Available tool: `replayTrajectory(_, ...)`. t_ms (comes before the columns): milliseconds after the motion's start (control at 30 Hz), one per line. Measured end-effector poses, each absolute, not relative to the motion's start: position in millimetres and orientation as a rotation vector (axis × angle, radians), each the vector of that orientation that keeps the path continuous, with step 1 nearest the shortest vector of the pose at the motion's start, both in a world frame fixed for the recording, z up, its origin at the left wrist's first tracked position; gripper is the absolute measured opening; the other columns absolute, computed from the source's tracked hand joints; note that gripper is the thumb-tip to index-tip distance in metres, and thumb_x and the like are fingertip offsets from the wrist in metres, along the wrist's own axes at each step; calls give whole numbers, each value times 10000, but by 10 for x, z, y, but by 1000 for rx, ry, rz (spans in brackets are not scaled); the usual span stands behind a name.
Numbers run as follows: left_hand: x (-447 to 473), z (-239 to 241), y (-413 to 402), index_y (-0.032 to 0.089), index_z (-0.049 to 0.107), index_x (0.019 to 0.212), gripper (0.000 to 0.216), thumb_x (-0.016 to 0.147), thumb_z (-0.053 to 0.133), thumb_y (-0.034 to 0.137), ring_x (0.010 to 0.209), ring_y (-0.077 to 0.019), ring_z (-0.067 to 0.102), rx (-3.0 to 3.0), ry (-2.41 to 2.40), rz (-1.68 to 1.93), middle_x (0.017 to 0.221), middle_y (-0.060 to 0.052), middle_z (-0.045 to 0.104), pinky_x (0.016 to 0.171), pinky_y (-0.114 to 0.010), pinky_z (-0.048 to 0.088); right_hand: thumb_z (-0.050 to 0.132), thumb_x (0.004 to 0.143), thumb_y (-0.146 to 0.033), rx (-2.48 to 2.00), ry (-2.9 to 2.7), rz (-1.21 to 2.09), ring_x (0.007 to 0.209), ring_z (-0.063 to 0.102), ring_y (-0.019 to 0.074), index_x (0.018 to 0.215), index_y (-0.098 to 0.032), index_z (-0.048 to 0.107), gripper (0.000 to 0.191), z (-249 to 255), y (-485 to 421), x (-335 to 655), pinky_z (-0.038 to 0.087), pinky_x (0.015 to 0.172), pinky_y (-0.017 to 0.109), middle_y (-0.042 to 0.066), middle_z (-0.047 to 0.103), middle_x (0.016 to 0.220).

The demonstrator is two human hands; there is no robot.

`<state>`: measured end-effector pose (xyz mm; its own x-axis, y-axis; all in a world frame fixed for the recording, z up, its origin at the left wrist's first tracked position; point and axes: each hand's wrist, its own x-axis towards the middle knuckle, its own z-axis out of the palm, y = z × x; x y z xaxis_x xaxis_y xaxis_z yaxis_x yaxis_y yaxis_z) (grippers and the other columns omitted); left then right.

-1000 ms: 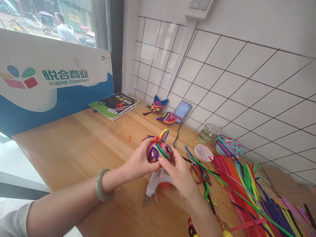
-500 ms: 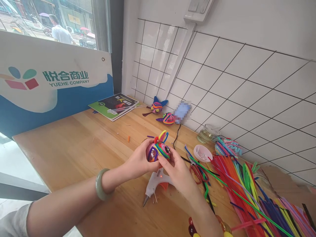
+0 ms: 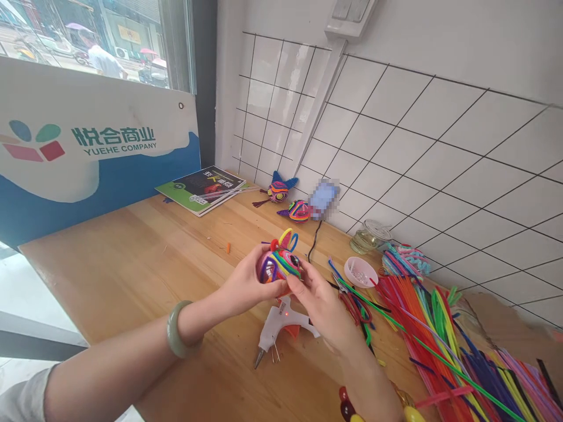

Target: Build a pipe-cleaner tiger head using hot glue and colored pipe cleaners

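Observation:
Between my two hands is a round craft ornament (image 3: pixel 278 265) wrapped in bands of coloured pipe cleaner, with yellow, red and blue loops standing up on top. My left hand (image 3: pixel 250 275) grips its left side, thumb along the bottom. At its right side, the fingers of my right hand (image 3: pixel 314 293) are closed on the edge, partly hiding it. A white glue gun (image 3: pixel 281 325) with a lit red light lies on the table just below my hands, its nozzle towards me.
Bundles of pipe cleaners (image 3: pixel 440 334) cover the table's right side. Near them are red-handled scissors (image 3: pixel 354 306), a pink bowl (image 3: pixel 360 272) and a glass jar (image 3: pixel 369 236). Two finished-looking ornaments (image 3: pixel 299 211), a blurred phone (image 3: pixel 324 199) and a booklet (image 3: pixel 204 189) lie towards the wall.
The ornament has turned slightly and shifted a little in my hands. My right hand has moved slightly lower on it, uncovering more of the glue gun's handle.

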<state>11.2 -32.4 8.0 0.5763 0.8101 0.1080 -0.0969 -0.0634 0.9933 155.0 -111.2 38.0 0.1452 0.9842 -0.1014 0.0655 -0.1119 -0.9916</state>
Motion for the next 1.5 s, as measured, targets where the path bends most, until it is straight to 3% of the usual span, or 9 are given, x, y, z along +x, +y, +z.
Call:
replayTrajectory(133,108,129,-284,158,445,1166,591,699,756,344,941,-211,623,1221,578,798,1083,-87,623,778,-326,523,629,808,-516,-1382,-1018,1159,1082,628,233,1258,-257,550,525,421,-1118,1603,509,911,389,80,580,1325)
replayTrajectory(567,104,105,-288,185,468,1157,562,705,775,318,982,-218,611,1075,476,766,1118,-83,618,776,-330,523,640,801,-502,-1460,-1105,1024,1196,562,244,1299,-248,499,577,315,-1071,1584,513,937,369,73,551,1361)
replayTrajectory(767,97,80,-261,189,509,1188,449,815,656,391,1046,-237,604,1029,433,754,1207,-110,602,812,-335,518,649,800,-479,-1477,-1108,1011,1200,559,250,1297,-253,493,568,266,-1057,1641,495,967,398,73,571,1334)
replayTrajectory(1167,123,63,-276,167,528,1173,512,743,716,373,1004,-234,626,1024,527,814,1149,-101,646,789,-325,516,636,809,-486,-1491,-1117,1018,1208,555,256,1289,-241,505,554,334,-1084,1577,516,943,393,73,576,1333)
replayTrajectory(1367,152,18,-276,155,523,1160,513,743,720,380,1019,-227,617,1054,520,847,1144,-99,644,829,-321,505,590,836,-515,-1445,-1158,1026,1146,600,224,1285,-252,516,525,296,-1062,1563,509,934,357,57,612,1287)
replayTrajectory(1500,164,-15,-294,151,538,1143,474,757,713,364,994,-208,612,1103,496,883,1083,-82,655,850,-314,495,633,790,-516,-1559,-1141,920,1009,659,253,1282,-265,541,560,279,-1059,1492,537,846,386,53,689,1137)
